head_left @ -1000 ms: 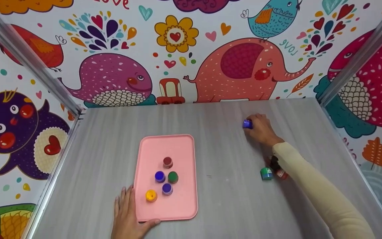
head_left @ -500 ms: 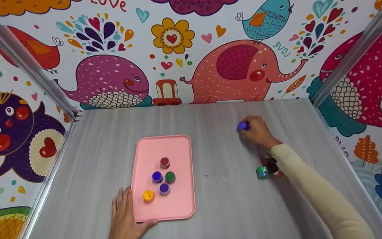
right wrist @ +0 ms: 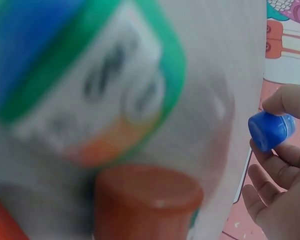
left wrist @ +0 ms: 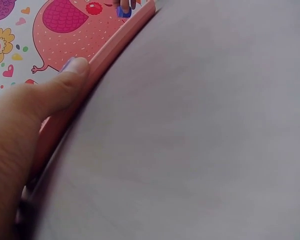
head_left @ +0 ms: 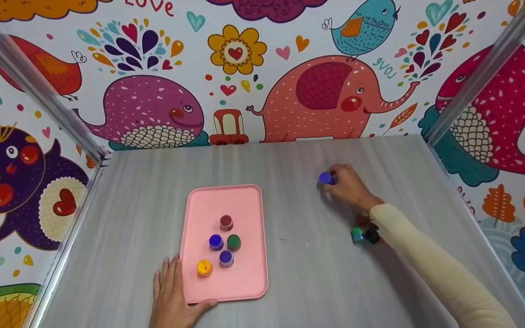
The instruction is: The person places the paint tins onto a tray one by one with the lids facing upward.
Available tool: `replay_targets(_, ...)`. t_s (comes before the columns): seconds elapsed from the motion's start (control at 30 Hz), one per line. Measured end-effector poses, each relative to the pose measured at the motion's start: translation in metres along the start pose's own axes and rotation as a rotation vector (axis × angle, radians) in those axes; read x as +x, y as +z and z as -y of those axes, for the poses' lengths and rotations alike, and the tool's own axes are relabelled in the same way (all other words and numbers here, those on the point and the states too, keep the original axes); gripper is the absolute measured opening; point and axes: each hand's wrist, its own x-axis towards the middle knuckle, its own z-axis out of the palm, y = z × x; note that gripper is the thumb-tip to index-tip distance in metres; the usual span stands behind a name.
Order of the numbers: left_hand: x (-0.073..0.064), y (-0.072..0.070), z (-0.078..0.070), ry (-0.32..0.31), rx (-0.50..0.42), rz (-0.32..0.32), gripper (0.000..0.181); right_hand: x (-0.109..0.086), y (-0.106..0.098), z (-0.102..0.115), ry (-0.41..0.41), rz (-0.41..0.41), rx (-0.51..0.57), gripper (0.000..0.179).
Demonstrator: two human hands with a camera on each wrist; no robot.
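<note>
My right hand (head_left: 347, 186) pinches a small blue-lidded paint pot (head_left: 326, 178) between thumb and fingers, near the back right of the table. In the right wrist view the blue paint pot (right wrist: 268, 130) is tilted, its lid pointing away from the palm. My left hand (head_left: 173, 296) lies at the near left corner of a pink tray (head_left: 226, 200), fingers straight along its left side. Its thumb (left wrist: 65, 89) rests on the near rim. On the tray stand several paint pots: dark red (head_left: 226, 222), blue (head_left: 216, 242), green (head_left: 234, 242), violet-blue (head_left: 226, 258) and yellow (head_left: 204, 268).
Close by the right forearm a green pot (head_left: 357, 235) lies beside a black-lidded pot (head_left: 372, 235) and a brown-lidded pot (right wrist: 147, 195), partly hidden by the sleeve. A cartoon-printed wall (head_left: 153, 109) stands behind the grey table (head_left: 308, 273), with metal rails at the corners.
My right hand has moved a little left and nearer with the blue paint pot, whose lid now faces more upward. My left hand stays on the tray. The head view has shifted slightly.
</note>
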Motion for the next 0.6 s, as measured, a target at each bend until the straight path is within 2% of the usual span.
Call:
replay_targets(0.2,0.0,0.0,0.0,-0.005,-0.003,0.009,0.157,-0.002,0.007,0.004,-0.07,-0.014,0.022,0.036)
replay_targets(0.53,0.0,-0.001,0.0,-0.008,-0.011,0.01,0.157,-0.006,0.017,0.015,-0.067,0.001,0.032,0.04)
replay_targets(0.6,0.0,0.0,0.0,-0.001,-0.013,0.001,0.156,-0.006,0.018,0.016,-0.091,0.002,0.03,0.038)
